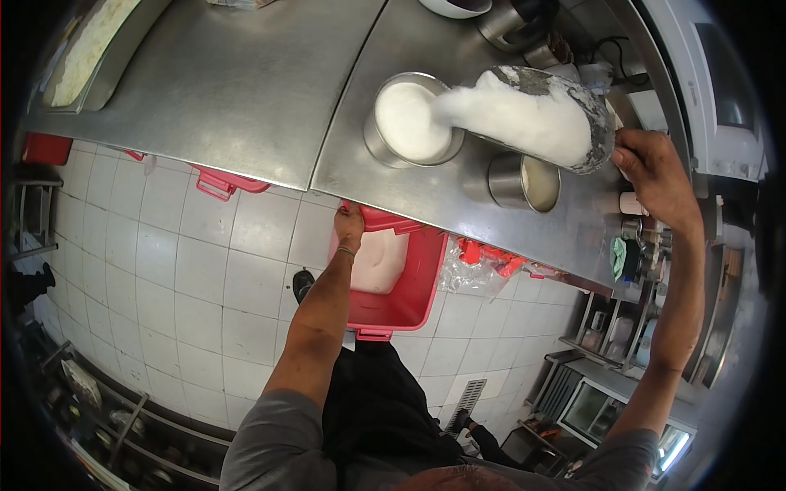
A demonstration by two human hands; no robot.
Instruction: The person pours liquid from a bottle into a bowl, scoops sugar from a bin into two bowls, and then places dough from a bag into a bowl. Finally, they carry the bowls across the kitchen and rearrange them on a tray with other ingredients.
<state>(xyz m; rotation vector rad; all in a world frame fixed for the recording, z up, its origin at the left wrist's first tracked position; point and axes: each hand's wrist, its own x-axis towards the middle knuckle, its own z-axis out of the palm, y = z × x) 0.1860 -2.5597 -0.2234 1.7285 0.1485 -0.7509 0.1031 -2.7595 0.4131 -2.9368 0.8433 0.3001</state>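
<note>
My right hand (659, 176) is closed on the end of a large metal scoop (602, 110) heaped with white powder. The scoop is tilted over a round steel container (381, 143), and white powder (412, 123) runs from its lip into the container, which looks nearly full. Just in front of the scoop stands a smaller steel container (506, 182) with pale contents. At the counter's edge, my left hand (348, 227) is closed on the red lid (391, 219) of a red plastic bin (417, 286). White powder (381, 260) lies inside this bin.
The steel counter (237, 82) runs across the view, with a tray of pale food (94, 49) at far left. A white bowl (455, 6) and metal vessels stand at the back. Clear plastic bags (475, 274) hang beside the bin. Shelving (610, 323) stands at right.
</note>
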